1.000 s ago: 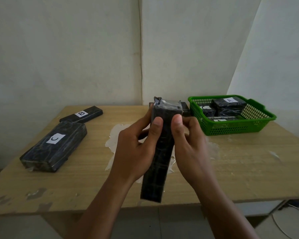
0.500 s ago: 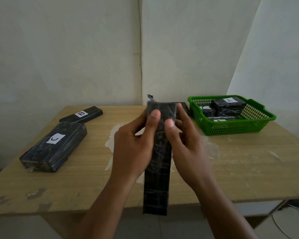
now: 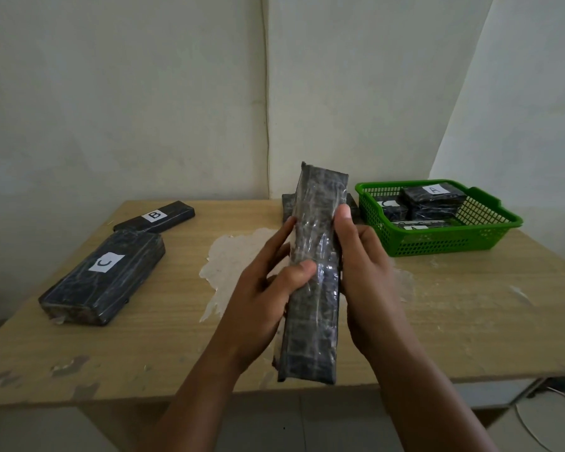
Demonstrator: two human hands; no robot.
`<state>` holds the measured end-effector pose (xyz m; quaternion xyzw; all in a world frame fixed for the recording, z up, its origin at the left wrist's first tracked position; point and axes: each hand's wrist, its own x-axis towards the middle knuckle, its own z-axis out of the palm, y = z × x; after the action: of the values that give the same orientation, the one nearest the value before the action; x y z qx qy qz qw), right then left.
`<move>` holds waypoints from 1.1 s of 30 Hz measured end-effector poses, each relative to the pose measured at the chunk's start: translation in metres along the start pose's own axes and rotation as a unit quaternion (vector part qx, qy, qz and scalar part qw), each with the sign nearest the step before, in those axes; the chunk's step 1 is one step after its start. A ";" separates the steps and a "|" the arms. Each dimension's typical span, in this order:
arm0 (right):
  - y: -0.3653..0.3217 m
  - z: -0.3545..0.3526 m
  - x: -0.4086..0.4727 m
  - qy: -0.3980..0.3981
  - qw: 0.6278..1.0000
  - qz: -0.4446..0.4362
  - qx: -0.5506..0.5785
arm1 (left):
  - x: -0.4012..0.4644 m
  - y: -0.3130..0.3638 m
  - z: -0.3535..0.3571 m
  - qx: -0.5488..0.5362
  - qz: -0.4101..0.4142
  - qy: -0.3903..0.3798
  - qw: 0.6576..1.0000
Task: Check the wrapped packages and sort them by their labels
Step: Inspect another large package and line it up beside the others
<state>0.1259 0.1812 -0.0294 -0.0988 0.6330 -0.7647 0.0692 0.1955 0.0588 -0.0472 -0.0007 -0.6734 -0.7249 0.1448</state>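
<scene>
Both hands up over the table's (image 3: pixel 454 308) front edge: left hand (image 3: pixel 261 298) and right hand (image 3: pixel 362 272) clasp a long black wrapped package (image 3: pixel 313 272), thumbs pressed on its near face. No label showing. Best to roll it slowly, grip firm on the slick film, until a letter turns up to match package C (image 3: pixel 103 275) or package B (image 3: pixel 155 216) near the left edge.

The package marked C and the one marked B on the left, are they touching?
Cannot tell. In the head view the C package's far end meets the B package's near edge with no visible gap, but overlap may explain that.
</scene>
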 end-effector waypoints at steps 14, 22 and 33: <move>0.007 -0.007 -0.005 -0.141 0.990 -0.003 0.020 | 0.009 0.011 -0.012 0.048 -0.002 -0.046 0.998; 0.010 -0.012 0.000 -0.185 0.983 0.000 -0.005 | 0.012 0.013 -0.015 0.055 0.007 -0.020 0.998; -0.008 -0.008 0.000 -0.133 0.991 0.014 -0.025 | 0.007 0.010 -0.010 0.132 0.027 -0.025 0.991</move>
<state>0.1239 0.1904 -0.0229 -0.1923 0.6382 -0.7280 0.1605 0.1927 0.0472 -0.0372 -0.0180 -0.7665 -0.6251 0.1459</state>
